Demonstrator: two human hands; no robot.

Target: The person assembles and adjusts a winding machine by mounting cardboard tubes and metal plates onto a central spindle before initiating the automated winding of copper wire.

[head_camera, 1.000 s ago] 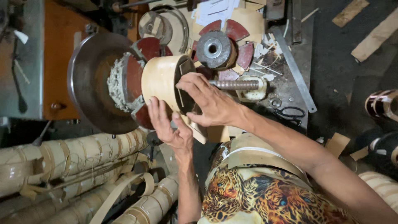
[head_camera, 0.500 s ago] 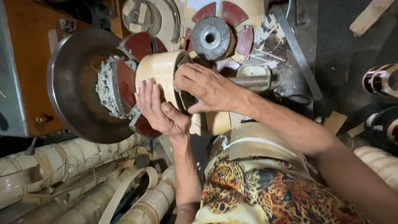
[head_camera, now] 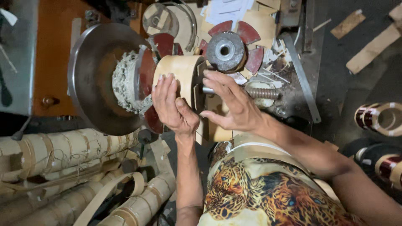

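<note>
Head view: the tan, paper-wrapped cylindrical former [head_camera: 178, 75], its long axis running nine to three o'clock between the grey metal faceplate [head_camera: 90, 79] and threaded rod [head_camera: 259, 93], is being pressed by the flat, unclenched left hand [head_camera: 171, 106], while the right hand [head_camera: 230, 102], at three o'clock, is being held open-fingered, grasping nothing.
</note>
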